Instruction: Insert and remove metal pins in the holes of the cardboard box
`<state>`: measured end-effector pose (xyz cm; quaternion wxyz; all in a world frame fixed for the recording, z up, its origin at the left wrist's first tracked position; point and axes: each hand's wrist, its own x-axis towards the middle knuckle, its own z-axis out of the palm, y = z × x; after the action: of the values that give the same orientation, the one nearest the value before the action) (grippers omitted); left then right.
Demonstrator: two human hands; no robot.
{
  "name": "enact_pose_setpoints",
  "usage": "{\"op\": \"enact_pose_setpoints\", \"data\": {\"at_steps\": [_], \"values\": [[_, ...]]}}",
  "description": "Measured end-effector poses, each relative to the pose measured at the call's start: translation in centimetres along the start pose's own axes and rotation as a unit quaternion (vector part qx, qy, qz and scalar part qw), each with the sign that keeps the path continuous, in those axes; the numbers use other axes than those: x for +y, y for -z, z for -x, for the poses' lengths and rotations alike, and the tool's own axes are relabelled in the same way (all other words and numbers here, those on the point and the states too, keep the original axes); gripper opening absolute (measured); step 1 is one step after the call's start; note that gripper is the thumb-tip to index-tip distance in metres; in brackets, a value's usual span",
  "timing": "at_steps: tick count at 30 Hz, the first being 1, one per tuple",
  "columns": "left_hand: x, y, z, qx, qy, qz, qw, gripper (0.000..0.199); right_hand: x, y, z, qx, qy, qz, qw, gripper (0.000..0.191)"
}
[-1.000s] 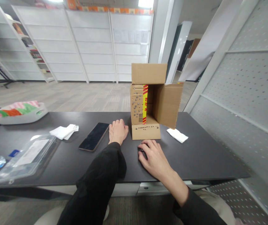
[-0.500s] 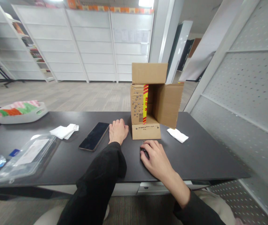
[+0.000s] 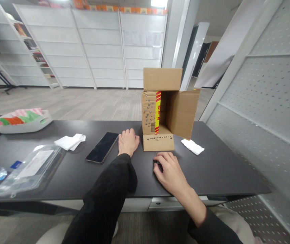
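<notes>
An open cardboard box with small grey round spots on its left flap and a row of dark holes in its front flap stands before me. To its left, my left hand rests palm down on the table, fingers curled in; anything beneath them is hidden. In front of the box's lower flap, my right hand lies low on the table, thumb and fingers bent around thin, dark metal pieces. My fingers partly cover these pieces, and their exact kind is too small to tell.
A phone lies left of my left hand, then a folded tissue and a clear plastic case. Another tissue is right of the box. A white basket sits far left on the dark table.
The whole view shifts very slightly. My right hand's thumb and fingers have moved only a little around the metal pieces; my left hand stays in place.
</notes>
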<state>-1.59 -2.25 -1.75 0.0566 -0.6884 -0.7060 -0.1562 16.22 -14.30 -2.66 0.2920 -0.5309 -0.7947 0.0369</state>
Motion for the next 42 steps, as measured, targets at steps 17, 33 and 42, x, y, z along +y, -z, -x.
{"op": "enact_pose_setpoints", "data": {"at_steps": [17, 33, 42], "values": [[-0.14, -0.28, -0.06, 0.004, -0.005, -0.005, 1.000, 0.022, -0.60, 0.44, 0.13, -0.007, -0.022, 0.084, 0.996, 0.025], [-0.15, -0.33, -0.13, 0.002, -0.004, -0.002, 1.000, 0.020, -0.43, 0.13, 0.14, -0.012, -0.014, 0.055, 0.998, 0.022], [-0.09, -0.18, -0.04, 0.003, -0.005, -0.001, 1.000, 0.021, -0.51, 0.22, 0.10, -0.013, -0.014, 0.046, 0.999, 0.023]]}}
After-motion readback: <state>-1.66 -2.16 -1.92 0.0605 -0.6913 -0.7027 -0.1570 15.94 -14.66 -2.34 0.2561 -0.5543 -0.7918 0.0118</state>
